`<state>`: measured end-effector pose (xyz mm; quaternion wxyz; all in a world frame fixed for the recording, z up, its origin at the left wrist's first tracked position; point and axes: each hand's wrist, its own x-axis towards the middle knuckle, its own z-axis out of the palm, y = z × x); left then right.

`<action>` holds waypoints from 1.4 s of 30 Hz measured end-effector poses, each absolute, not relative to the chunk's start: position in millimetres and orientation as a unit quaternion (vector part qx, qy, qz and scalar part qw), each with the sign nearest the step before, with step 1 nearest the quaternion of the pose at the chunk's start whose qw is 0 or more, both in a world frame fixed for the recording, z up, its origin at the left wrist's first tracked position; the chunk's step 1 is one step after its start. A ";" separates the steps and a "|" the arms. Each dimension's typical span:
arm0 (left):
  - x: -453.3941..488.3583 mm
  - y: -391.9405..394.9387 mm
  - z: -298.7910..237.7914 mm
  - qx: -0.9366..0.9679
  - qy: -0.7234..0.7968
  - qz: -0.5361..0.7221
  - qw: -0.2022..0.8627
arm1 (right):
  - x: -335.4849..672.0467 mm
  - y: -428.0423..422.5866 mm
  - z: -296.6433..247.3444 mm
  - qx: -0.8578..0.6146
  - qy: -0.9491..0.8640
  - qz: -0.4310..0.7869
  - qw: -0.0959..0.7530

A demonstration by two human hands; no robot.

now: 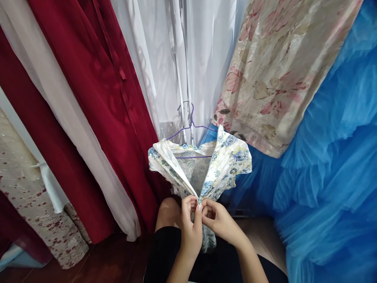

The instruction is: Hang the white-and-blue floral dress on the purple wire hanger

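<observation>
A white blouse with blue and yellow flowers [228, 157] hangs on a thin purple hanger [203, 126] just above my lap. Its neckline forms a deep V that comes together at my fingertips. My left hand [191, 220] is closed, pinching the front edge of the blouse at the bottom of the V. Right beside it, my right hand [216, 218] pinches the other front edge, and the fingertips of both hands almost touch. Whatever fastening lies between the fingers is too small to make out. The lower blouse hangs behind my hands, partly hidden.
Long dark red fabric [108, 98] hangs at the left beside pale pink cloth [85, 106]. White drapery [203, 59] hangs straight ahead. A beige floral garment [271, 78] and ruffled blue tulle [326, 165] fill the right side. Dark brown floor [106, 259] shows at lower left.
</observation>
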<state>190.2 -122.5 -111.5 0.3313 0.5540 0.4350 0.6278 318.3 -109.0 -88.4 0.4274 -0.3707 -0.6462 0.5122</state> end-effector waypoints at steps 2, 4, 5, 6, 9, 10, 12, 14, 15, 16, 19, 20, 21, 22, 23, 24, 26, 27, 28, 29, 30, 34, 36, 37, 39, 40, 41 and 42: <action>188.5 -122.8 -104.9 0.596 0.427 0.598 0.323 | 317.6 -109.7 -86.5 -0.372 -0.645 0.502 0.440; 186.8 -121.6 -99.9 0.624 0.429 0.571 0.317 | 317.5 -109.0 -84.1 -0.372 -0.649 0.492 0.445; 186.1 -120.4 -98.2 0.631 0.434 0.563 0.312 | 317.8 -108.5 -82.6 -0.372 -0.653 0.488 0.444; 185.6 -118.9 -97.1 0.636 0.438 0.557 0.305 | 318.1 -108.1 -80.9 -0.372 -0.658 0.484 0.441; 183.6 -112.6 -95.4 0.643 0.453 0.551 0.279 | 318.9 -107.0 -76.4 -0.369 -0.666 0.483 0.433; 182.4 -109.9 -94.6 0.643 0.456 0.555 0.265 | 318.9 -106.6 -75.7 -0.368 -0.667 0.484 0.431; 178.4 -104.2 -91.7 0.644 0.461 0.565 0.233 | 318.6 -105.4 -76.6 -0.374 -0.669 0.484 0.423; 172.7 -98.9 -86.7 0.652 0.463 0.564 0.206 | 317.9 -104.0 -79.8 -0.385 -0.673 0.481 0.410; 169.6 -96.9 -84.0 0.659 0.462 0.559 0.200 | 317.6 -103.3 -81.7 -0.390 -0.674 0.479 0.405; 166.7 -95.5 -81.3 0.667 0.460 0.551 0.200 | 317.2 -102.8 -83.6 -0.393 -0.674 0.479 0.402; 161.1 -96.2 -77.0 0.688 0.445 0.530 0.218 | 316.4 -102.5 -86.8 -0.391 -0.667 0.479 0.416; 160.5 -97.8 -77.1 0.691 0.439 0.527 0.228 | 316.3 -102.8 -86.9 -0.390 -0.663 0.479 0.422; 160.3 -99.9 -78.1 0.692 0.433 0.526 0.239 | 316.2 -103.3 -86.6 -0.388 -0.660 0.481 0.427; 160.4 -102.2 -79.8 0.691 0.427 0.527 0.250 | 316.2 -103.9 -86.0 -0.385 -0.657 0.484 0.431; 160.8 -104.3 -81.9 0.690 0.422 0.528 0.261 | 316.3 -104.6 -85.3 -0.383 -0.655 0.486 0.434; 161.2 -106.2 -84.4 0.687 0.419 0.529 0.269 | 316.5 -105.3 -84.7 -0.382 -0.653 0.488 0.435; 162.7 -108.5 -89.6 0.680 0.419 0.534 0.278 | 317.3 -106.6 -83.7 -0.383 -0.652 0.488 0.435; 163.7 -108.9 -92.0 0.676 0.420 0.538 0.279 | 317.8 -107.2 -83.3 -0.386 -0.654 0.486 0.433; 164.9 -108.7 -94.0 0.670 0.421 0.543 0.280 | 318.5 -107.7 -83.2 -0.389 -0.656 0.484 0.429; 166.3 -108.3 -95.6 0.663 0.422 0.551 0.280 | 319.1 -108.0 -83.1 -0.393 -0.658 0.482 0.426; 167.7 -107.7 -96.6 0.656 0.423 0.559 0.280 | 319.9 -108.3 -83.1 -0.395 -0.659 0.480 0.423; 171.4 -107.2 -94.9 0.646 0.426 0.578 0.260 | 323.5 -108.8 -83.7 -0.394 -0.660 0.488 0.414; 170.6 -109.2 -91.9 0.649 0.424 0.585 0.236 | 325.7 -108.4 -84.6 -0.395 -0.663 0.491 0.404; 169.5 -110.6 -90.5 0.650 0.423 0.589 0.227 | 326.7 -108.1 -85.2 -0.398 -0.666 0.490 0.396; 166.2 -113.7 -88.7 0.657 0.415 0.591 0.215 | 328.0 -107.1 -87.0 -0.405 -0.672 0.491 0.379; 164.4 -115.1 -88.5 0.662 0.411 0.590 0.212 | 328.1 -106.5 -88.0 -0.407 -0.673 0.493 0.372; 162.8 -116.2 -89.0 0.667 0.406 0.588 0.209 | 327.8 -106.0 -89.1 -0.408 -0.673 0.496 0.368; 161.4 -117.0 -89.9 0.670 0.403 0.589 0.204 | 327.2 -105.7 -90.1 -0.406 -0.673 0.498 0.365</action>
